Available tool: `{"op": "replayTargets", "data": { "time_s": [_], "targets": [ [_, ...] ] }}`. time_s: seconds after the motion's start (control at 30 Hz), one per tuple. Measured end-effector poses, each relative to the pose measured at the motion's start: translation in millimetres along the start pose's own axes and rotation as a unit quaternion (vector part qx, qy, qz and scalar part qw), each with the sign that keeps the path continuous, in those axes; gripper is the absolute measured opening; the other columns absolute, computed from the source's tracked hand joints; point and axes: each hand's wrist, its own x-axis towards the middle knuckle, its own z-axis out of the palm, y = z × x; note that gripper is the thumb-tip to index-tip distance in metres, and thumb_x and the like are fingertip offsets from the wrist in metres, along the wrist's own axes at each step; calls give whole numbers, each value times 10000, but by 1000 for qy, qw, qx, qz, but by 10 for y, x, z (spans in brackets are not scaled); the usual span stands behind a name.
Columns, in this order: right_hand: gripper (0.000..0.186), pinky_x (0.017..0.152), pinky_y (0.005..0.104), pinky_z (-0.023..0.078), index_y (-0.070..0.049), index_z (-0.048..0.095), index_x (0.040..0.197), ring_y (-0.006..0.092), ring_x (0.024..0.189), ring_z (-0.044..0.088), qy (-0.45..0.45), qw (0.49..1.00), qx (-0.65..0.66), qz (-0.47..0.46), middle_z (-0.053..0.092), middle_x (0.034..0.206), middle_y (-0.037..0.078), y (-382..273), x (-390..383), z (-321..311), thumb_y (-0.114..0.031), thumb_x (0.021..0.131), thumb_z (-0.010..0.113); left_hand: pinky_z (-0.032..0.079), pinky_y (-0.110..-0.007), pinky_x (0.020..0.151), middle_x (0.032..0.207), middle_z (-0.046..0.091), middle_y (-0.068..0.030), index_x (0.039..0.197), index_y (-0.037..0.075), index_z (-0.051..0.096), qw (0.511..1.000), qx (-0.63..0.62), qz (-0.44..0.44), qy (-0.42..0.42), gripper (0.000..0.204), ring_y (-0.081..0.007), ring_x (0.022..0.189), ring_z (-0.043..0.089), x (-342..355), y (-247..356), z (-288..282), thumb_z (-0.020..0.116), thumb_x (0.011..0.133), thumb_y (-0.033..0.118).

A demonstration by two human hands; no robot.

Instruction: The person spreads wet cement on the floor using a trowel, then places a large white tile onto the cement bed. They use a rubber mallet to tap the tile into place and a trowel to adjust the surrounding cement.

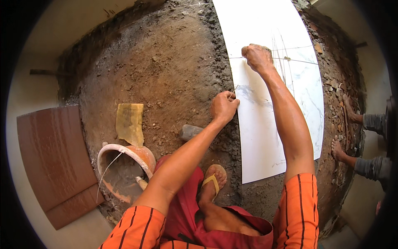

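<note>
Along the left edge of the white tile [259, 145], near its far end, my left grip [224, 107] pinches a thin strand [234, 89] between thumb and fingers; whether it is wire or string I can't tell. Over the tile's far seam my right grip [258, 58] is clenched around something greyish-brown, mostly hidden by my fingers, so I can't name it, nor say whether it touches the surface.

The tile lies face up, with dark, lumpy mortar [224, 68] beside its left edge. I judge it heavy and quite stiff but brittle, with corners that would chip if knocked. Its glossy face looks slippery, more so with wet fingers, so I'd take hold by opposite edges, palms low and weight shared, never by one corner.

Left of the tile are a grey block-like thing [191, 132], then a yellow spongy piece [129, 121] and a bucket [145, 157], with brown tiles [49, 149] farthest off. Right of it stands another person, bare feet [338, 149] on rubble.
</note>
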Motion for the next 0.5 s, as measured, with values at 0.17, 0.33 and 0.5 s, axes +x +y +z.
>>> {"op": "replayTargets", "data": {
  "time_s": [0.17, 0.33, 0.5],
  "targets": [
    [198, 739, 402, 533, -102, 717, 828, 271, 840, 684, -6, 997, -58, -45, 699, 886, 109, -86, 101, -16, -41, 834, 529, 518, -379, 723, 851, 711, -95, 923, 61, 703, 1000, -24, 13, 12, 220, -254, 796, 678, 16, -41, 39, 702, 745, 191],
    [186, 651, 370, 512, -118, 727, 766, 241, 754, 699, 4, 992, -113, -53, 711, 796, 101, -260, 165, 28, -79, 821, 554, 520, -400, 739, 837, 709, -103, 901, 55, 704, 999, -27, 16, 25, 196, -278, 798, 677, 21, -8, 67, 692, 742, 170],
    [199, 828, 368, 477, -127, 721, 891, 233, 914, 659, 43, 996, -21, -75, 710, 880, 83, -379, 24, -31, -53, 849, 541, 497, -409, 825, 943, 685, -187, 1067, 3, 624, 999, 14, 32, -9, 345, -314, 906, 660, 38, 41, -111, 618, 768, 175]
  ]
}}
